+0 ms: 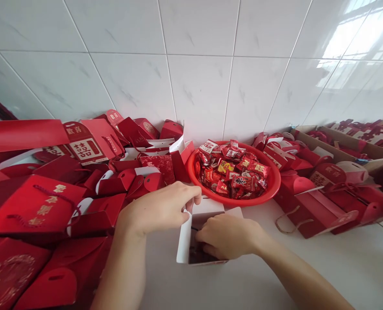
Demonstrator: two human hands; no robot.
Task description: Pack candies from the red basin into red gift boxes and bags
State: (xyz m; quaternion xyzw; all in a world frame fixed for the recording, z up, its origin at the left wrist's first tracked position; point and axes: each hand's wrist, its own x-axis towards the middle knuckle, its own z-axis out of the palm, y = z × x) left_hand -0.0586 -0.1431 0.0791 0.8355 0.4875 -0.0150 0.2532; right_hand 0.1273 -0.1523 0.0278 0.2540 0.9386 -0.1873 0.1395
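A small gift box (184, 243) stands open on the table in front of me, its white inner flaps raised. My left hand (168, 204) pinches the box's left flap near its upper corner between thumb and fingers. From the right, my right hand (228, 236) reaches down into the box with curled fingers. Its fingertips are hidden inside, so what they hold, if anything, does not show. Dark contents are partly visible at the bottom of the box. Just behind it sits a red plastic basin (277, 189) heaped with red-wrapped candies (232, 168).
Many red gift boxes (33, 206) crowd the left side, some with cord handles. More red boxes (317, 202) stand at the right, with cardboard cartons (336, 150) behind them. A white tiled wall (198, 94) closes off the back of the pale tabletop (243, 284).
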